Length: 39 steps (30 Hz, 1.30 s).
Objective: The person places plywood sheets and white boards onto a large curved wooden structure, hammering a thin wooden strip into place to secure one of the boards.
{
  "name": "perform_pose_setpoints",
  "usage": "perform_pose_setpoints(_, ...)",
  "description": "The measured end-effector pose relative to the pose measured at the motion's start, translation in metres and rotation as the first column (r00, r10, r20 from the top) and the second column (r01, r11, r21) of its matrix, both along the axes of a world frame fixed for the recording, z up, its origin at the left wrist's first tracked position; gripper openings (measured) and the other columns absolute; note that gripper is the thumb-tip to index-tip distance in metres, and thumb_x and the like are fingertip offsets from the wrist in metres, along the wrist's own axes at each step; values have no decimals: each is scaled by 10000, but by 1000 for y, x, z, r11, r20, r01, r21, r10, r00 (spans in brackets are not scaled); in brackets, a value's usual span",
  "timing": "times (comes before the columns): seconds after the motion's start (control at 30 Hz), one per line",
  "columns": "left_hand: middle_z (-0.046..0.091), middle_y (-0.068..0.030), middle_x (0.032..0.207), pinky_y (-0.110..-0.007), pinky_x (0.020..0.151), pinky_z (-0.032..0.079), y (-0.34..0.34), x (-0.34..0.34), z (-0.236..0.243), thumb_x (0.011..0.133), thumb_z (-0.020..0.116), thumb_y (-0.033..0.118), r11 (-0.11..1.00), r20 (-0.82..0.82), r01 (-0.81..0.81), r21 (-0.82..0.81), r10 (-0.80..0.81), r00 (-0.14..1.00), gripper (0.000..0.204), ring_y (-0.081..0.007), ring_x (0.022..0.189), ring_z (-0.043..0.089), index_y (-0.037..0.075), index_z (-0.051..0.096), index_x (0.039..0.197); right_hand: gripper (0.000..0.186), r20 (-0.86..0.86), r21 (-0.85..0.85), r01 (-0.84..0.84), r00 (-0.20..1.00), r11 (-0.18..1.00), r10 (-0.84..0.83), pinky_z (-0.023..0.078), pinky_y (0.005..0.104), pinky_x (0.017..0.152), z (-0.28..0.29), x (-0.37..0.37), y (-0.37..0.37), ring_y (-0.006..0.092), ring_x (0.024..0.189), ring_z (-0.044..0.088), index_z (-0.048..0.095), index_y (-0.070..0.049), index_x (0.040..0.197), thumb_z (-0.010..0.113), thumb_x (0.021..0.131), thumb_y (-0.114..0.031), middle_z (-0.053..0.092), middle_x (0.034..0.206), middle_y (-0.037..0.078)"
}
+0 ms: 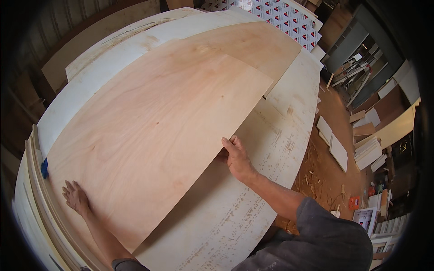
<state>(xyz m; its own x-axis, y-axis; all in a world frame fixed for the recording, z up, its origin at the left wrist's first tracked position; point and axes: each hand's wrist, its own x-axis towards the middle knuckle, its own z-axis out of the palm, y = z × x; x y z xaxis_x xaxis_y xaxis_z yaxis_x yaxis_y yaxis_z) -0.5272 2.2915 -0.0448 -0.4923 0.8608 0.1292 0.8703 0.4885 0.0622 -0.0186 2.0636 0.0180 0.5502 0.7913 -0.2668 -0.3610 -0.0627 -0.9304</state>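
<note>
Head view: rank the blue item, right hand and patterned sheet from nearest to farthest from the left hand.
1. Blue item: leftmost, near the left hand.
2. Right hand: right side, gripping the plywood.
3. Patterned sheet: far end, upper right.

Space lies open beneath the tilted plywood sheet (pixel 149 122), the right hand (pixel 238 160) blocking 1 spot.

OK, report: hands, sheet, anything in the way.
Right hand gripping sheet by its right edge, raised above white board. Left hand resting on top. Small blue object by left edge; unclear if blocking.
</note>
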Motion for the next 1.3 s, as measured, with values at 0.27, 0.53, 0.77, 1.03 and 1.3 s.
perform_pose_setpoints(0.27,399,-202,1456,-437,1121,260,-29,-70,-4,980,388,488,924,325,242,298,-336,884,619,-357,1361,344,39,435,1404,372,-350,88,-166,918,982,186,521,407,910,85,-24,21,191,1077,573,482,-65,1171,660,891,-231,573,1123,71)
perform_pose_setpoints(0.53,385,-252,1438,-420,1088,333,-182,-35,62,1007,430,318,952,280,247,182,-291,915,524,-388,1308,405,-23,389,1403,266,-174,458,-233,923,858,343,491,246,746,207,-24,-30,112,909,567,553,-11,1107,562,931,-211,586,998,46)
perform_pose_setpoints(0.77,381,-282,1376,-421,1056,325,-302,99,93,978,453,338,953,816,22,304,-272,510,574,-381,1260,403,-83,368,1359,532,22,600,-315,925,735,378,392,378,1056,308,22,-133,285,1230,479,335,90,1370,486,983,-243,502,1273,215)
perform_pose_setpoints(1.03,455,-266,1250,-429,958,398,-340,314,151,938,533,314,829,767,321,458,-551,330,537,-369,1135,475,-79,425,1286,402,256,705,-294,954,646,155,395,296,825,376,161,-301,135,884,448,468,24,1182,488,995,-330,487,932,51)
perform_pose_setpoints(1.3,529,-250,1125,-437,860,471,-432,592,203,897,613,290,517,621,587,623,-783,31,501,-357,1011,546,-76,482,1214,455,23,780,190,944,597,-330,410,349,922,349,371,-568,142,1036,464,467,-36,1246,611,929,-328,505,1108,47)
